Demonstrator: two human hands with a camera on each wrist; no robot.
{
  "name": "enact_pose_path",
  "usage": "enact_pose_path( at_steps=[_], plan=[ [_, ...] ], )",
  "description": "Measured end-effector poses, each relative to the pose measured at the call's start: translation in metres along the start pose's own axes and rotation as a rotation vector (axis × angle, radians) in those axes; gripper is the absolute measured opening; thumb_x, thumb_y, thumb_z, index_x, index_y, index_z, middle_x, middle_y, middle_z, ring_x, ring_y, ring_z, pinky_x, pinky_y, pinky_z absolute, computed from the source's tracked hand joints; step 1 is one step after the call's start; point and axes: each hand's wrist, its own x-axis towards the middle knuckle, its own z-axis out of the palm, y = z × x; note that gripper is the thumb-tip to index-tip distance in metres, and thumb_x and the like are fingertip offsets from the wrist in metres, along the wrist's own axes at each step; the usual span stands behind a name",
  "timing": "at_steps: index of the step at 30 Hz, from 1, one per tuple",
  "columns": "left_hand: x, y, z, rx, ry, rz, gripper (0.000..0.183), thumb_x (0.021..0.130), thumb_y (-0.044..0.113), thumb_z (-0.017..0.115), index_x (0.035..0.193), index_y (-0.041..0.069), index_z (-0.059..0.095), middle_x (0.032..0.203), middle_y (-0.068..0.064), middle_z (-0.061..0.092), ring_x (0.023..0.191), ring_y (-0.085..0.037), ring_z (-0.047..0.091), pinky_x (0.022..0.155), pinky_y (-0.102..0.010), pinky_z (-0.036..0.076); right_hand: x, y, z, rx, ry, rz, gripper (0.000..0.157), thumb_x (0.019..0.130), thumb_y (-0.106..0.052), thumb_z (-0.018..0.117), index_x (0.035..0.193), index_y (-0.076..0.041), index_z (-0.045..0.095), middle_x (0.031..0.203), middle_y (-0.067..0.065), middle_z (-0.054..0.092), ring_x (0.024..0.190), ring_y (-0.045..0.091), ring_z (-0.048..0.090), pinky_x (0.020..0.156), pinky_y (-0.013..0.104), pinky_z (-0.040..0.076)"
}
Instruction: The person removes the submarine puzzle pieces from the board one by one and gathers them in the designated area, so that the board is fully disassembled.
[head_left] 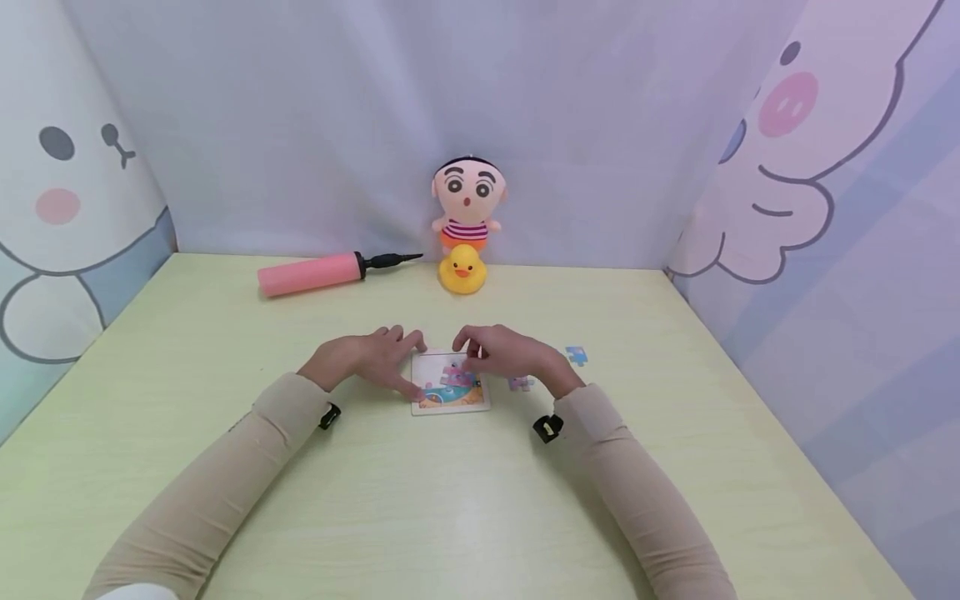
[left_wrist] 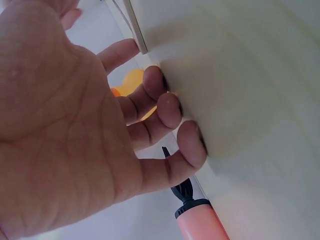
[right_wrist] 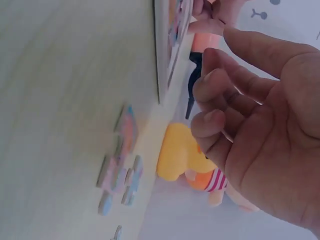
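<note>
A small puzzle board with a white rim lies on the table, its lower part filled with a blue and orange picture. My left hand is at its left side, thumb on the lower left of the picture and fingers spread along the edge. In the left wrist view, the bent fingertips rest on the table. Over the board's upper right, my right hand hovers with loosely bent fingers, its thumb touching or just above a pink puzzle piece. No piece shows between the right fingers in the right wrist view.
Right of the board lie a pink-purple puzzle piece, partly under the right wrist, and a blue one. Behind stand a yellow rubber duck and a plush doll. A pink hand pump lies at the back left.
</note>
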Motion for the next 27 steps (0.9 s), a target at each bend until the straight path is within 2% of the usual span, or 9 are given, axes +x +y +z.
enact_pose_path(
  at_steps=[5, 11, 16, 20, 24, 27],
  plan=[
    [0.000, -0.001, 0.001, -0.009, -0.003, -0.008, 0.086, 0.081, 0.067, 0.070, 0.142, 0.015, 0.039, 0.122, -0.015, 0.048, 0.113, -0.033, 0.048, 0.094, -0.055, 0.044, 0.004, -0.007, 0.010, -0.043, -0.068, 0.107, 0.031, 0.099, -0.022, 0.065, 0.128, -0.012, 0.056, 0.094, 0.002, 0.061, 0.086, 0.017, 0.056, 0.079, 0.028, 0.047],
    [0.002, -0.002, 0.000, -0.018, -0.002, 0.008, 0.085, 0.081, 0.067, 0.070, 0.141, 0.015, 0.039, 0.123, -0.015, 0.047, 0.113, -0.033, 0.047, 0.095, -0.054, 0.043, 0.006, -0.015, 0.018, -0.071, -0.070, 0.168, 0.033, 0.095, -0.022, 0.071, 0.122, -0.013, 0.054, 0.092, 0.002, 0.059, 0.085, 0.018, 0.056, 0.075, 0.028, 0.047],
    [0.001, -0.002, 0.002, -0.013, -0.007, 0.001, 0.085, 0.082, 0.067, 0.070, 0.142, 0.015, 0.038, 0.124, -0.015, 0.047, 0.113, -0.033, 0.047, 0.096, -0.054, 0.043, 0.007, -0.013, 0.019, -0.034, -0.043, 0.092, 0.029, 0.093, -0.016, 0.073, 0.114, -0.014, 0.053, 0.095, 0.002, 0.058, 0.088, 0.018, 0.054, 0.077, 0.028, 0.046],
    [0.000, 0.000, 0.003, -0.010, -0.009, -0.002, 0.085, 0.082, 0.066, 0.070, 0.141, 0.015, 0.039, 0.122, -0.015, 0.047, 0.112, -0.033, 0.047, 0.095, -0.054, 0.043, 0.007, -0.007, 0.016, 0.036, -0.021, -0.028, 0.017, 0.095, -0.014, 0.070, 0.103, -0.014, 0.054, 0.094, 0.000, 0.057, 0.087, 0.016, 0.056, 0.076, 0.026, 0.047],
    [0.000, 0.001, 0.002, -0.003, -0.003, -0.002, 0.084, 0.082, 0.067, 0.069, 0.141, 0.015, 0.039, 0.122, -0.015, 0.047, 0.111, -0.032, 0.047, 0.095, -0.054, 0.043, 0.004, -0.003, 0.004, 0.089, 0.010, -0.136, 0.013, 0.096, -0.017, 0.069, 0.099, -0.012, 0.057, 0.092, 0.000, 0.059, 0.085, 0.015, 0.058, 0.076, 0.026, 0.050],
    [0.000, 0.001, 0.001, 0.002, -0.001, -0.004, 0.084, 0.082, 0.067, 0.069, 0.141, 0.015, 0.039, 0.123, -0.015, 0.047, 0.112, -0.033, 0.047, 0.095, -0.054, 0.043, -0.003, 0.000, -0.008, 0.112, 0.031, -0.142, 0.016, 0.095, -0.021, 0.071, 0.098, -0.012, 0.059, 0.090, 0.000, 0.060, 0.083, 0.016, 0.058, 0.074, 0.027, 0.050]
  ],
)
